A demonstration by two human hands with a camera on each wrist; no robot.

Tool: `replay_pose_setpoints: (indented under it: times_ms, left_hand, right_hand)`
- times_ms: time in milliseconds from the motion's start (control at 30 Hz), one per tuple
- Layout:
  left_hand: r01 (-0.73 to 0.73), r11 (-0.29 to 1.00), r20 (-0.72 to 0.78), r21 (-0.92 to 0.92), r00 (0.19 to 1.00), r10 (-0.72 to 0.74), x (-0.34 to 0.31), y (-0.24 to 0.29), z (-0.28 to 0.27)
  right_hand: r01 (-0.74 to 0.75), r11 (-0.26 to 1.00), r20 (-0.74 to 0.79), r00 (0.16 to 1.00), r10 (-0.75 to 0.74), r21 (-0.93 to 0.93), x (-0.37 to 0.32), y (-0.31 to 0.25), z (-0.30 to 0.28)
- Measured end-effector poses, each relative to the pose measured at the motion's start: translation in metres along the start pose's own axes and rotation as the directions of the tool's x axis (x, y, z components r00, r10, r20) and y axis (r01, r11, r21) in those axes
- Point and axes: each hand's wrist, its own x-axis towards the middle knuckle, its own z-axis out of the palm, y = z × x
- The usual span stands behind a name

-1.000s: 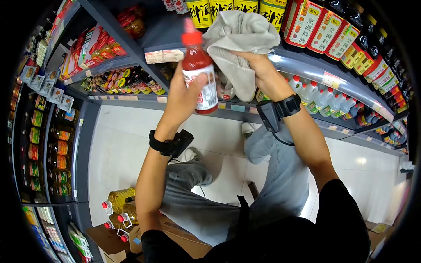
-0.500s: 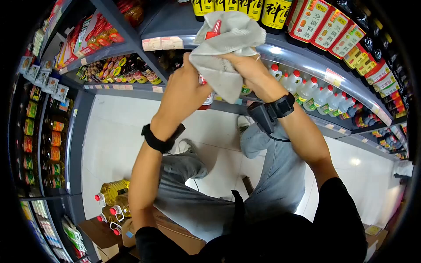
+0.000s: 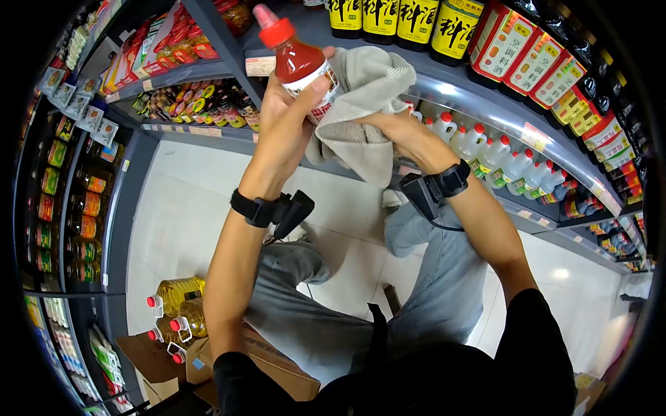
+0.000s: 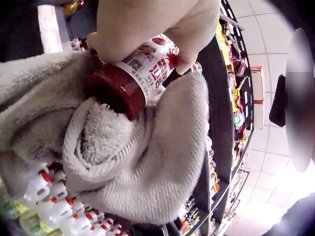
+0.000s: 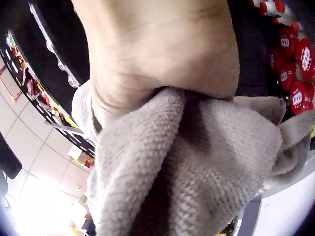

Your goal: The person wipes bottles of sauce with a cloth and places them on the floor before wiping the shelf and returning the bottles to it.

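In the head view my left hand (image 3: 288, 125) grips a red sauce bottle (image 3: 300, 61) with a red cap and a white label. The bottle leans with its cap up and to the left. My right hand (image 3: 397, 132) holds a bunched grey cloth (image 3: 368, 83) against the bottle's lower end. In the left wrist view, the dark red bottom of the bottle (image 4: 118, 88) lies against folds of the cloth (image 4: 167, 162). Folds of cloth (image 5: 142, 162) hide the right fingers in the right wrist view.
Yellow-labelled bottles (image 3: 416, 21) and red-and-white labelled bottles (image 3: 503, 48) line the shelf ahead. Below stand white jugs with red caps (image 3: 496, 149). Oil jugs (image 3: 182, 295) and an open cardboard box (image 3: 156, 367) are at the lower left, beside the person's legs.
The bottle went from upright, to mostly wrapped in the cloth, to tilted left with its cap and upper body showing. The cloth has moved down to its lower end.
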Motion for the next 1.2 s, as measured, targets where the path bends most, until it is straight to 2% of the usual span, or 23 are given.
replay_pose_setpoints:
  times_ms: [100,133,200,233,333,367,400,467,500,533,600,700,733,800,867,933,967,1000,1067,1100,1133,1167,1200]
  left_hand:
    - [0.082,0.991,-0.032,-0.107,0.996,-0.086,-0.01,-0.007,0.003]
    - [0.086,0.99,-0.034,-0.108,0.995,-0.09,-0.01,-0.005,0.002]
    - [-0.107,0.992,0.003,0.061,0.994,0.107,-0.012,0.001,-0.001]
    - [-0.097,0.993,0.032,-0.063,0.995,0.1,-0.008,0.007,-0.002]
    - [-0.064,0.994,0.121,-0.083,0.99,0.074,-0.007,0.008,-0.007]
    - [-0.075,0.996,0.022,-0.058,0.997,0.077,-0.006,0.007,-0.002]
    - [-0.08,0.995,0.018,-0.056,0.997,0.081,-0.008,0.007,0.001]
    - [-0.088,0.887,-0.06,0.453,0.99,0.129,-0.013,0.01,0.008]
    - [-0.22,0.781,-0.01,0.585,0.96,0.278,-0.014,0.001,0.009]
    - [-0.229,0.795,-0.018,0.561,0.957,0.288,-0.018,0.0,0.015]
    - [-0.233,0.835,-0.039,0.498,0.956,0.29,-0.019,-0.008,0.012]
    - [-0.131,0.87,-0.145,0.475,0.964,0.225,-0.021,-0.012,0.008]
    - [-0.126,0.868,-0.145,0.48,0.965,0.22,-0.019,-0.014,0.005]
    - [-0.07,0.96,-0.231,0.27,0.964,0.135,-0.016,-0.024,-0.002]
    - [-0.021,0.989,-0.18,0.149,0.983,0.048,-0.014,-0.018,-0.007]
    - [0.097,0.98,0.026,-0.174,0.995,-0.093,-0.012,-0.004,-0.011]
    - [0.126,0.979,0.048,-0.158,0.992,-0.12,-0.014,0.0,-0.012]
    - [0.085,0.995,0.075,-0.045,0.994,-0.082,-0.01,-0.002,-0.02]
    - [0.031,0.998,0.157,-0.055,0.987,-0.022,-0.007,-0.003,-0.02]
    - [0.031,0.998,0.16,-0.054,0.987,-0.022,-0.008,-0.004,-0.017]
    - [0.03,0.999,0.044,-0.02,0.999,-0.029,-0.009,-0.007,-0.012]
    - [0.033,0.999,-0.076,0.013,0.997,-0.032,-0.01,-0.011,-0.007]
    - [0.032,0.999,-0.076,0.013,0.997,-0.031,-0.011,-0.018,-0.005]
  right_hand:
    - [-0.023,0.972,0.091,0.995,0.045,-0.235,-0.003,-0.011,-0.008]
    - [-0.026,0.972,0.09,0.995,0.049,-0.233,-0.005,-0.016,-0.008]
    - [-0.176,0.973,0.188,0.961,0.203,-0.149,-0.011,-0.02,-0.01]
    - [-0.218,0.968,0.207,0.948,0.24,-0.123,-0.012,-0.018,-0.009]
    - [-0.334,0.939,0.209,0.916,0.343,-0.082,-0.015,-0.02,-0.004]
    - [-0.331,0.94,0.213,0.915,0.342,-0.087,-0.014,-0.019,-0.002]
    - [-0.232,0.953,0.212,0.939,0.272,-0.195,-0.013,-0.016,0.0]
    - [-0.129,0.946,0.227,0.953,0.202,-0.298,-0.012,-0.006,0.006]
    - [0.075,0.928,0.254,0.967,0.022,-0.365,-0.015,0.001,0.01]
    - [0.266,0.866,0.287,0.946,-0.15,-0.424,-0.019,0.01,0.011]
    - [0.282,0.835,0.281,0.946,-0.16,-0.472,-0.017,0.031,0.003]
    - [0.555,0.541,0.276,0.814,-0.511,-0.632,-0.017,0.042,0.013]
    - [0.553,0.548,0.272,0.815,-0.512,-0.628,-0.016,0.043,0.014]
    - [0.528,0.403,0.248,0.785,-0.568,-0.748,-0.018,0.042,0.015]
    - [0.468,0.458,0.212,0.837,-0.505,-0.756,-0.015,0.031,0.014]
    - [0.396,0.761,0.167,0.916,-0.364,-0.515,-0.015,0.017,0.014]
    - [0.252,0.856,0.202,0.963,-0.177,-0.452,-0.016,0.006,0.011]
    - [0.246,0.857,0.198,0.965,-0.173,-0.452,-0.018,-0.005,0.009]
    - [-0.14,0.895,0.3,0.911,0.284,-0.424,-0.022,-0.018,0.009]
    - [-0.101,0.933,0.316,0.924,0.217,-0.345,-0.021,-0.007,0.009]
    - [-0.097,0.934,0.313,0.926,0.212,-0.345,-0.021,-0.002,0.013]
    - [-0.039,0.928,0.234,0.963,0.134,-0.371,-0.022,0.003,0.018]
    - [0.015,0.916,0.157,0.986,0.052,-0.4,-0.023,0.01,0.021]
